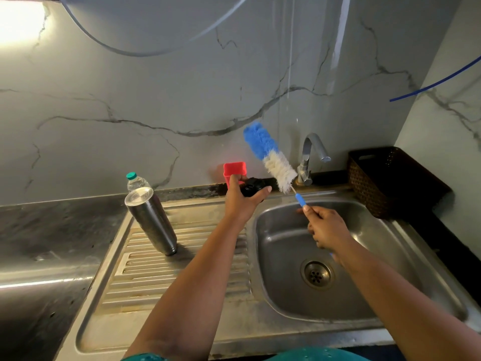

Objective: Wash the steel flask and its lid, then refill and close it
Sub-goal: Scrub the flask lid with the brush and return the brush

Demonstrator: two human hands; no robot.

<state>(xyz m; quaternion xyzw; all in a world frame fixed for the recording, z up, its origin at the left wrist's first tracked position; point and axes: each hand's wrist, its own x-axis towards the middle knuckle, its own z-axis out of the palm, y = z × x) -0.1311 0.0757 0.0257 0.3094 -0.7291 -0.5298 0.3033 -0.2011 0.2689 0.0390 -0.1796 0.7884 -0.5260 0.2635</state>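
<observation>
Flask (152,220) stands on drainboard (166,277), left of sink (364,282).

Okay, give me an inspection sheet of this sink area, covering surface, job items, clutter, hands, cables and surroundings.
Surface: steel sink with a ribbed drainboard; the basin looks empty.
Job's things: steel flask stands inverted on the drainboard; black lid in left hand; bottle brush in right hand.
Clutter: red cup, plastic bottle, dark basket.
Hands: both gripping.
Cables: clear tube and blue tube overhead.
Surroundings: marble-look wall, tap not running.
</observation>
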